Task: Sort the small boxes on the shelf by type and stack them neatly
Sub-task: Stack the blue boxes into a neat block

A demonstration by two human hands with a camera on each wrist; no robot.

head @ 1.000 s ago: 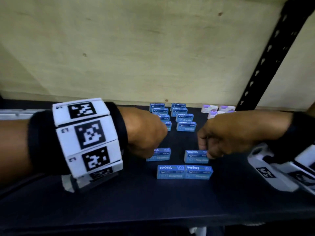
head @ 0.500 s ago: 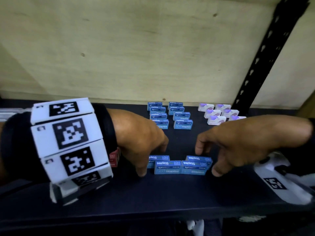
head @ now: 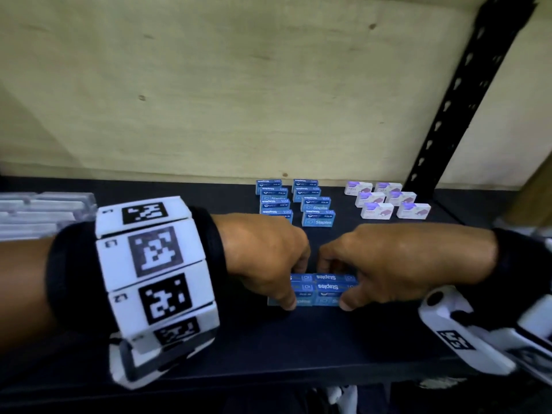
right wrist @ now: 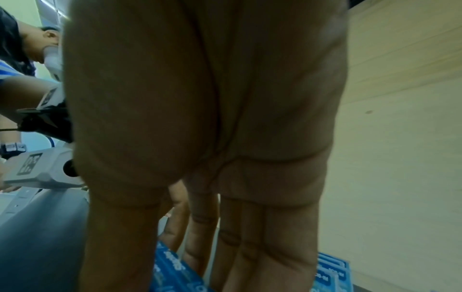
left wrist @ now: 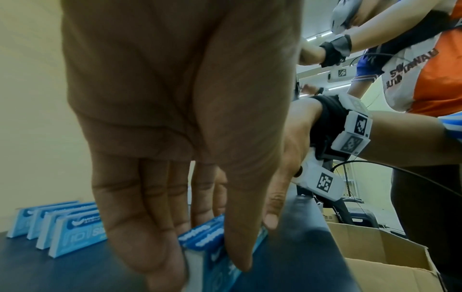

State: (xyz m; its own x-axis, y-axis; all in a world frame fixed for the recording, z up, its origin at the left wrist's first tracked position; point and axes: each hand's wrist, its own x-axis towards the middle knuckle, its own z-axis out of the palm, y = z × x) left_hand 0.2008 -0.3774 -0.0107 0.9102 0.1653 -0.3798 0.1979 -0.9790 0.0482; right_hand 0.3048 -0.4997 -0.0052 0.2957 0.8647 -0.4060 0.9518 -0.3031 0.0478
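Spanning the whole scene, the dark shelf (head: pixel 298 348) carried everything, with a pale wooden back panel (head: pixel 209 85) behind it and a black perforated upright (head: pixel 454 100) off to the right of the hands. Beyond the left grip stood two rows of blue staple boxes (head: pixel 318 218), and beyond the right grip, well apart from it, a cluster of white and purple boxes (head: pixel 388 201). Clear plastic cases (head: pixel 38 213) lay far out to the left. The left hand (head: pixel 263 255) and the right hand (head: pixel 397 261) faced each other. Between them sat a tight block of blue staple boxes (head: pixel 328 289). Each grip closed on one end of that block, thumb in front and fingers (left wrist: pixel 140 227) behind.
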